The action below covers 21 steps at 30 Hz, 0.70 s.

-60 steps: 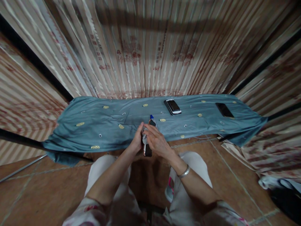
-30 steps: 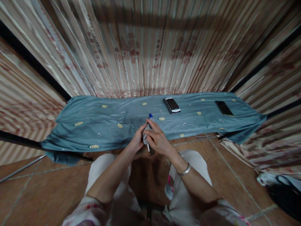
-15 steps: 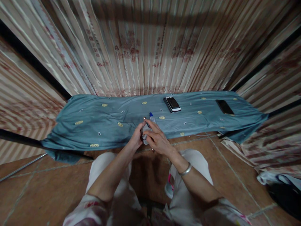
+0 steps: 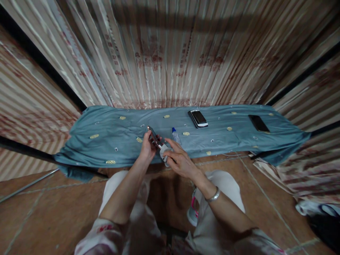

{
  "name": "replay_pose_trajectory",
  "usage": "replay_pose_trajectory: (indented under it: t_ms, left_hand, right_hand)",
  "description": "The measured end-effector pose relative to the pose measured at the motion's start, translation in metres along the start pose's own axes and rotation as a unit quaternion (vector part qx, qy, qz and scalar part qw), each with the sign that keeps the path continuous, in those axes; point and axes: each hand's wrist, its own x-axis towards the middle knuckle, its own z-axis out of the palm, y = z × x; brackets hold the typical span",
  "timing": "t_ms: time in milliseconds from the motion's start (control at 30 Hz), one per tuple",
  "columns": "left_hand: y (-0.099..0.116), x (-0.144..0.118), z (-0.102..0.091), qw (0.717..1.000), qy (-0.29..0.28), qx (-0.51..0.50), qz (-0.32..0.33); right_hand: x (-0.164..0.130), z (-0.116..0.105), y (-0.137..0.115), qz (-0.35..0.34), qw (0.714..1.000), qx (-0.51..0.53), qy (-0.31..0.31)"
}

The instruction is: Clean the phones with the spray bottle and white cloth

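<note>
A slim phone [image 4: 154, 137] is held in the left hand [image 4: 147, 148], whose fingers are curled shut around its lower part, so that the device is tilted up and away to the left above the near edge of the counter [image 4: 106, 141]. A small pale cloth [image 4: 164, 153] is pinched in the right hand [image 4: 180, 161]; the fingers are closed loosely on it and the cloth is pressed against the lower end of the phone, so that the two hands are nearly touching. A metal bangle [image 4: 214, 195] is worn on the right wrist. Just beyond the right hand, a small bottle with a blue cap [image 4: 175, 135] is seen on the blue patterned sheet [image 4: 228, 136] by which the counter is covered; whether it stands upright or lies flat cannot be told. Farther back and to the right, a white-edged phone [image 4: 198, 118] is laid on the sheet, and well apart from it, near the right end, a black phone [image 4: 258, 123] is laid flat. Striped, pleated curtains [image 4: 164, 53] are hung behind and to both sides of the counter. Brown floor tiles [image 4: 47, 212] and pale trousers [image 4: 132, 212] are seen below.
</note>
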Motion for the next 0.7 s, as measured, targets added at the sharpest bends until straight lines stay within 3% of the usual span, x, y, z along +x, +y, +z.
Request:
replay_pose_trajectory:
  t_ms: [133,267,533,700]
  left_hand:
    - [0.011,-0.006,0.002,0.998,0.055,-0.004,0.016]
    - [0.020,-0.004,-0.002,0.997,0.070,-0.018,0.016]
    - [0.027,-0.008,-0.006,0.998,-0.016,-0.064,-0.008]
    - [0.021,-0.013,-0.004,0.994,-0.078,-0.074,-0.035]
  right_hand:
    - [-0.001,-0.003,0.000,0.017,1.000,-0.010,-0.014]
    - [-0.003,-0.007,0.001,0.030,0.999,-0.011,-0.032]
    - [-0.004,-0.009,0.014,0.160,0.986,0.040,-0.001]
    - [0.004,-0.002,0.026,0.284,0.949,0.123,0.064]
